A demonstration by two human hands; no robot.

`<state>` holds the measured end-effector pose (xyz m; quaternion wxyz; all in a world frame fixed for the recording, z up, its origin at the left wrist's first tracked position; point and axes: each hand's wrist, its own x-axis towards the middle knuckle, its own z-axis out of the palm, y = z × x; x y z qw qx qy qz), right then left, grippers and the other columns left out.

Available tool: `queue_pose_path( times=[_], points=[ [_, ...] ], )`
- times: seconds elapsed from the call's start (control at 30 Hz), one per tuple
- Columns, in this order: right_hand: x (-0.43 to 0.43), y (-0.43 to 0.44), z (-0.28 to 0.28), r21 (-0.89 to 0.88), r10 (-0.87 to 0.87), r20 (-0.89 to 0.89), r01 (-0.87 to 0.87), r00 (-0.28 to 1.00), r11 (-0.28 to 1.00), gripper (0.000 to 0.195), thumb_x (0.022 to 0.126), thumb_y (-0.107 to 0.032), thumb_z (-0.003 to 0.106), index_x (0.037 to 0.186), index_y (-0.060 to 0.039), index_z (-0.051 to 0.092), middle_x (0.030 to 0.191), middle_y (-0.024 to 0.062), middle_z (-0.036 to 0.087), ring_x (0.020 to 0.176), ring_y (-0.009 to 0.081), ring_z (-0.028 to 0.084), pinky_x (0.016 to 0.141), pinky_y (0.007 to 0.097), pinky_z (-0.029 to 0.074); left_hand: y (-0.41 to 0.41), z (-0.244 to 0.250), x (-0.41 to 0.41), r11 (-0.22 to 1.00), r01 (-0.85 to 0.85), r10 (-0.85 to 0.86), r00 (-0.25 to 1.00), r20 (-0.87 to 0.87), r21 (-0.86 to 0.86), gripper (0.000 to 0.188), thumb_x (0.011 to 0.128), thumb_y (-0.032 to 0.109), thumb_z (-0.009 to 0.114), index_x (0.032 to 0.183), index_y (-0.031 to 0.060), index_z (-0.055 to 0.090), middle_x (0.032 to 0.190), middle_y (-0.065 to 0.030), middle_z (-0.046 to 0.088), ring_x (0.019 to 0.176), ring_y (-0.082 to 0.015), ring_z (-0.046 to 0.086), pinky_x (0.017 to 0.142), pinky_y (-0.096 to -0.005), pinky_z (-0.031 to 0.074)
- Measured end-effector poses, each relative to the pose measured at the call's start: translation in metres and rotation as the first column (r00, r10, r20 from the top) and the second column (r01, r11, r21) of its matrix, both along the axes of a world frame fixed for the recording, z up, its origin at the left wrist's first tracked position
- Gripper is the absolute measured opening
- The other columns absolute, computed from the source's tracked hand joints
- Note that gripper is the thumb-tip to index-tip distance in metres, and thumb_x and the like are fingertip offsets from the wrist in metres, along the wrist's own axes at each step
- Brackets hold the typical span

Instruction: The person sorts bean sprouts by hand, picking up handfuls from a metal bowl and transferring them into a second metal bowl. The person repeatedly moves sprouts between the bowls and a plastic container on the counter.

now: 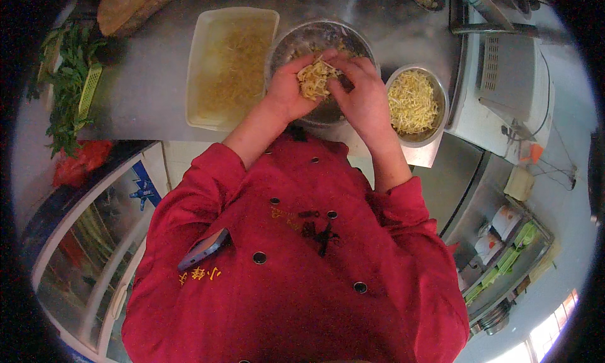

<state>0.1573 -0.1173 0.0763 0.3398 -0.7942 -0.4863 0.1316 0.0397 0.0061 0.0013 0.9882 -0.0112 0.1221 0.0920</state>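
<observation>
A clump of bean sprouts [315, 79] rests in my left hand [288, 91], cupped over a round metal basin [326, 25]. From the other side, my right hand [366, 96] holds the clump's right edge between thumb and fingers. The basin's inside is partly hidden by both hands; some wet bits show on its far wall. To the left stands a pale rectangular plastic tub [201, 70] with sprouts lying in yellowish liquid. A smaller metal bowl [443, 108], heaped with yellow-headed bean sprouts, sits right of the basin.
Leafy greens [71, 84] and a green plastic basket [90, 91] lie at the counter's left end, near a wooden board [127, 8]. A glass-door fridge [90, 254] stands lower left. At right are a white appliance [510, 74] and a shelf [515, 249] with containers.
</observation>
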Motion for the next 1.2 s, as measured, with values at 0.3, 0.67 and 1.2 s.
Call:
queue_pose_path(
  times=[0.3, 0.67, 1.2],
  points=[
    [0.010, -0.001, -0.003, 0.083, 0.011, -0.018, -0.010, 1.000, 0.996, 0.017, 0.086, -0.009, 0.075, 0.103, -0.0043, 0.075, 0.104, 0.0152, 0.071, 0.094, 0.0330, 0.071, 0.082, 0.0386, 0.057, 0.000, -0.002, 0.001, 1.000, 0.007, -0.007, 1.000, -0.001, 0.026, 0.044, 0.106, 0.029, 0.047, 0.138, 0.0015, 0.059, 0.140, -0.0136, 0.064, 0.120, -0.0245, 0.064, 0.089, -0.0379, 0.052],
    [0.009, -0.008, -0.003, 0.023, -0.069, -0.139, 0.073, 0.988, 0.997, 0.018, 0.086, -0.017, 0.075, 0.102, -0.0083, 0.077, 0.103, 0.0161, 0.073, 0.097, 0.0379, 0.070, 0.085, 0.0445, 0.057, -0.003, 0.004, 0.004, 0.998, -0.014, 0.022, 0.992, -0.127, 0.065, 0.046, 0.105, 0.029, 0.046, 0.138, -0.0021, 0.058, 0.140, -0.0155, 0.063, 0.111, -0.0260, 0.064, 0.079, -0.0357, 0.049],
    [0.011, -0.011, -0.009, -0.069, -0.288, -0.613, 0.313, 0.735, 0.947, 0.023, 0.095, -0.010, 0.071, 0.113, 0.0045, 0.072, 0.092, 0.0076, 0.075, 0.080, 0.0158, 0.072, 0.072, 0.0278, 0.057, 0.001, 0.006, 0.003, 1.000, -0.003, 0.001, 0.996, -0.087, -0.028, 0.041, 0.105, 0.023, 0.049, 0.133, -0.0046, 0.058, 0.135, -0.0196, 0.064, 0.127, -0.0337, 0.061, 0.107, -0.0469, 0.051]
  ],
)
